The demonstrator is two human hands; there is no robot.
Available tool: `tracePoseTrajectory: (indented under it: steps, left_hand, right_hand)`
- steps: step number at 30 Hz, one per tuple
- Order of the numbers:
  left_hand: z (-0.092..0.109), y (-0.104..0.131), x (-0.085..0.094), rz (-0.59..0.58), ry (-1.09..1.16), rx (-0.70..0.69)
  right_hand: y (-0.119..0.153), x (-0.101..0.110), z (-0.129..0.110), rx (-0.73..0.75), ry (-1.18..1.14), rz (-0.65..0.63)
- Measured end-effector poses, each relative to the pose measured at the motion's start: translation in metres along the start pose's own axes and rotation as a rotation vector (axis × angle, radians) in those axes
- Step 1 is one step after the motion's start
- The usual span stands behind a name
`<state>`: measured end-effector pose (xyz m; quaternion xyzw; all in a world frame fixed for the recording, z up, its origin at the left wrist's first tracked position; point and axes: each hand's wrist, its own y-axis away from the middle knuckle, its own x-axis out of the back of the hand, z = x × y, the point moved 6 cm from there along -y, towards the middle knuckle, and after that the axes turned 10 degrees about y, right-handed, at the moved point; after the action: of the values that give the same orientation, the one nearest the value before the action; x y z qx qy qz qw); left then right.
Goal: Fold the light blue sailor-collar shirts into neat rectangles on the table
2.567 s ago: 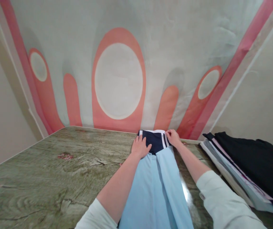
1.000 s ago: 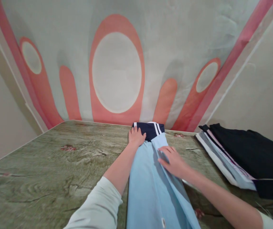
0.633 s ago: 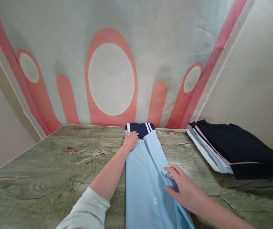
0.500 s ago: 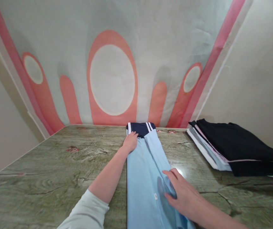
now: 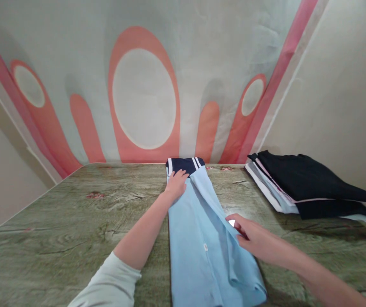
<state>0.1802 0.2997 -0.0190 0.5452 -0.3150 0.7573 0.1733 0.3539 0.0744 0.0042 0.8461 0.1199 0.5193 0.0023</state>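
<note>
The right hand (image 5: 246,234) pinches the raised edge of a long light-blue cloth garment (image 5: 189,238) lying on the greenish wood-grain table (image 5: 74,230); an uneven tug could skew it. Farther, the left hand (image 5: 177,183) lies flat, unclenched, by its navy, white-striped collar (image 5: 184,165); too little pressure might allow slipping. Rightward, a black-topped folded clothes stack (image 5: 307,175) limits side room; a grey, coral-patterned wall hanging (image 5: 144,98) closes the far edge.
</note>
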Motion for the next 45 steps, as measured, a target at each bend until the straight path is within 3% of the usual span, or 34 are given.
tracePoseTrajectory:
  steps: [5, 9, 11, 16, 18, 24, 28, 32, 36, 39, 43, 45]
  left_hand:
    - [0.068, 0.011, -0.003, -0.058, 0.133, -0.325]
    - [0.088, 0.016, -0.011, -0.068, 0.204, -0.366]
    - [0.085, 0.016, -0.015, -0.051, 0.24, -0.325]
    - [0.068, 0.014, -0.018, 0.092, 0.331, -0.225]
    - [0.061, 0.014, -0.02, 0.135, 0.368, -0.187]
    - [0.048, 0.012, -0.024, 0.194, 0.471, -0.081]
    - [0.04, 0.01, -0.025, 0.242, 0.54, -0.018]
    - [0.029, 0.008, -0.028, 0.289, 0.619, 0.073]
    - [0.024, 0.004, -0.03, 0.312, 0.657, 0.133]
    - [0.02, 0.003, -0.03, 0.327, 0.688, 0.174]
    - [0.012, 0.003, -0.027, 0.363, 0.731, 0.267]
    - [0.011, 0.003, -0.026, 0.369, 0.724, 0.271]
  right_hand:
    - [0.001, 0.012, 0.007, 0.006, 0.036, -0.019]
    - [0.008, 0.02, -0.001, -0.011, 0.265, 0.125]
    - [0.015, 0.015, -0.021, 0.059, 0.326, 0.127]
    - [0.034, -0.022, -0.065, 0.206, 0.375, -0.205]
    - [0.037, -0.03, -0.067, 0.186, 0.432, -0.249]
    - [0.03, -0.044, -0.047, 0.129, 0.497, -0.202]
    - [0.028, -0.028, -0.044, 0.128, 0.344, -0.119]
    - [0.039, 0.025, -0.045, 0.156, 0.105, -0.022]
    - [0.053, 0.063, -0.046, 0.215, 0.02, -0.04]
    - [0.057, 0.06, -0.054, 0.272, -0.015, -0.13]
    - [0.057, 0.027, -0.073, 0.432, -0.062, -0.35]
    - [0.051, 0.015, -0.074, 0.455, -0.062, -0.389]
